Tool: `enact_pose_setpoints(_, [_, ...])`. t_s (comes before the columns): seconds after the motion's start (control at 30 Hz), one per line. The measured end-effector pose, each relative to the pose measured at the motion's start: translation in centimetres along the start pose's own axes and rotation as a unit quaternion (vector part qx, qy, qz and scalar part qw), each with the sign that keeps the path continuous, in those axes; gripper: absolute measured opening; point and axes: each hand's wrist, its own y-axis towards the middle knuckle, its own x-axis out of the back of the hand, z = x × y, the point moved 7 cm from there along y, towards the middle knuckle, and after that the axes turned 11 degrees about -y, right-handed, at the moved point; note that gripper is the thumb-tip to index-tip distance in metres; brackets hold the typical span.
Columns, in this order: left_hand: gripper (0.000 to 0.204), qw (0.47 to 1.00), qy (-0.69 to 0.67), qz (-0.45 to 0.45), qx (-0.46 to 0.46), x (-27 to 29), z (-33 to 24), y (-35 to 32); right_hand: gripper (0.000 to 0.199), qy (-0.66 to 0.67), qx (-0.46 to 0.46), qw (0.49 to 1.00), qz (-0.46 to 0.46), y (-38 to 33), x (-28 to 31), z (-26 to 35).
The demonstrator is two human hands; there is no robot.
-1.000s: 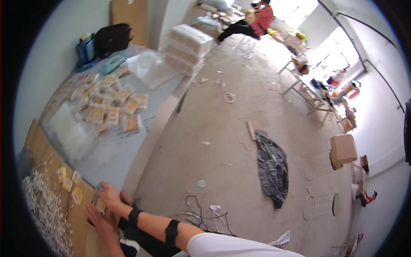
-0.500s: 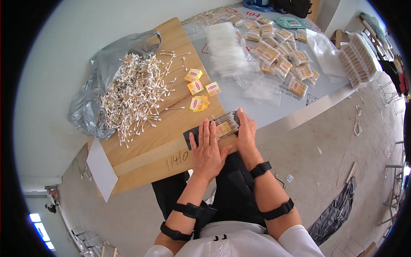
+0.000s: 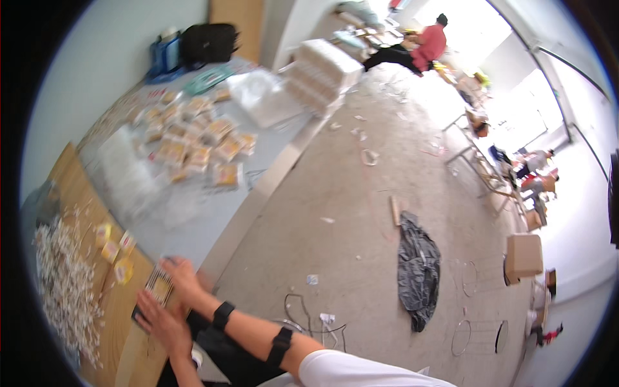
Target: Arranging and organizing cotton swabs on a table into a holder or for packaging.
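Observation:
At the wooden table's (image 3: 119, 332) near edge lies a small dark tray holding a row of cotton swabs with a yellow card (image 3: 159, 287) on them. Over the tray's near end my left hand (image 3: 164, 326) rests with its fingers stretched out flat. My right hand (image 3: 186, 282) touches the far end; motion smears its fingers, so their grip is unclear. Several yellow cards (image 3: 109, 250) sit just beyond the hands. To the left spreads a big heap of loose cotton swabs (image 3: 64, 290), partly on a grey plastic bag (image 3: 40, 203).
A grey-topped table (image 3: 196, 235) adjoins, bearing clear empty bags (image 3: 122, 164), several filled swab packets (image 3: 193, 145) and stacked swab bundles (image 3: 325, 71). Black plastic sheeting (image 3: 419, 271) and wire scraps lie on the floor. Other people, one in red (image 3: 431, 45), are farther off, near a cardboard box (image 3: 523, 255).
The view has swung to the right, so the table and hands now appear lower left and more of the room shows. Both hands are still at the tray of swabs.

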Motion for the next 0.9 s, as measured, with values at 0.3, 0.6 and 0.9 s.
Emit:
enact_pose_setpoints(0.3, [0.070,0.998,0.067,-0.001,0.001,-1.8,-1.7,0.9,0.020,0.132,-0.008,0.991,0.019,0.8,1.6,1.2])
enact_pose_setpoints(0.6, [0.070,0.995,0.096,0.022,0.036,-1.4,-1.6,1.0,0.022,0.110,0.012,0.994,0.015,0.7,1.3,1.3])
enact_pose_setpoints(0.9, [0.070,0.998,0.059,-0.021,0.003,-2.0,-1.1,0.9,0.020,0.135,-0.013,0.990,0.025,0.9,1.3,0.8])
